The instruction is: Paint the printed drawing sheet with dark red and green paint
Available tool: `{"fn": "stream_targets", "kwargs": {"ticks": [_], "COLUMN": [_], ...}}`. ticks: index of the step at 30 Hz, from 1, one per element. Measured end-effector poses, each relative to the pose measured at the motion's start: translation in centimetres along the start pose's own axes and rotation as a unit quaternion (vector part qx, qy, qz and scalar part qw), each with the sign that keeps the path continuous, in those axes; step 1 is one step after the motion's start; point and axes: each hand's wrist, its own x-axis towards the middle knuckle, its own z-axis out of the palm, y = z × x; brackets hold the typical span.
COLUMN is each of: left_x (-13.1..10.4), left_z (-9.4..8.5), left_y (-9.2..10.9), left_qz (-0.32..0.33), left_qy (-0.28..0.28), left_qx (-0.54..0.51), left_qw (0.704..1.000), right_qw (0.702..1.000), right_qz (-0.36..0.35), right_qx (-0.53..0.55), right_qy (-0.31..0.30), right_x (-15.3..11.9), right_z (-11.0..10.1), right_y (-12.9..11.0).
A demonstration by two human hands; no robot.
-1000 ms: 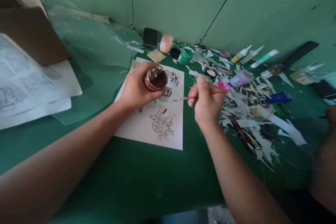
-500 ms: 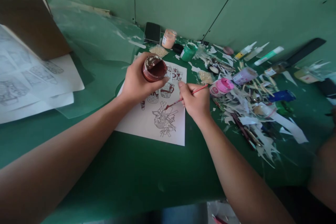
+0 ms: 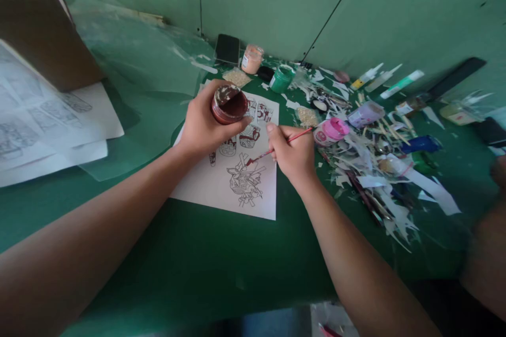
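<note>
My left hand [image 3: 207,124] is wrapped round an uncapped jar of dark red paint [image 3: 230,105], held above the upper part of a white sheet [image 3: 205,181]. Black line drawings cover parts of this sheet, and several near the top have dark red patches. Between the thumb and fingers of my right hand [image 3: 293,148] is a thin red paintbrush [image 3: 299,135]. Its dark red tip meets the upper part of an animal-like line drawing [image 3: 244,181]; whether it presses on the paper I cannot tell. My left hand hides part of the sheet's top left.
To the right lie paper scraps [image 3: 369,181] and a pink paint jar [image 3: 332,130]. Green [image 3: 282,79] and peach [image 3: 252,59] paint jars stand at the back. Printed sheets [image 3: 59,121] and a brown box [image 3: 51,45] are at left. Another person's arm [image 3: 488,258] shows far right.
The whole view has shifted slightly. Both hands keep their holds on jar and brush, and the brush tip stays at nearly the same spot on the drawing.
</note>
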Motion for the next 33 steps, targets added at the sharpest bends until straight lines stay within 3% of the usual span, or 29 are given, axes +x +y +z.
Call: {"fn": "stream_targets", "kwargs": {"ticks": [23,33], "left_x": [-0.08,-0.03], "left_z": [-0.10,-0.14], "left_y": [-0.04,0.13], "left_qz": [0.006,0.002], "left_qy": [-0.012,-0.004], "left_qx": [0.005,-0.004], "left_qw": [1.000,1.000], "right_qw": [0.997,0.996], "right_qz": [-0.063,-0.054], "right_qx": [-0.047,-0.069], "right_qy": [-0.010,-0.018], "right_x": [-0.16,-0.22], "right_z": [-0.29,-0.40], "right_y": [-0.45,-0.61]}}
